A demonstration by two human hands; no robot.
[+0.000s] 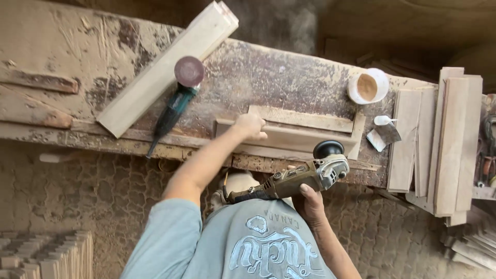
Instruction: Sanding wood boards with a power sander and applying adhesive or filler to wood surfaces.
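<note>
Rough, dusty wooden workbench – pale smooth planks (raw wood) – grinder of dull metal.

Two angle grinders: one green-bodied lying on the surface, one grey in hand. One white tub. One putty knife. One long pale plank.
</note>
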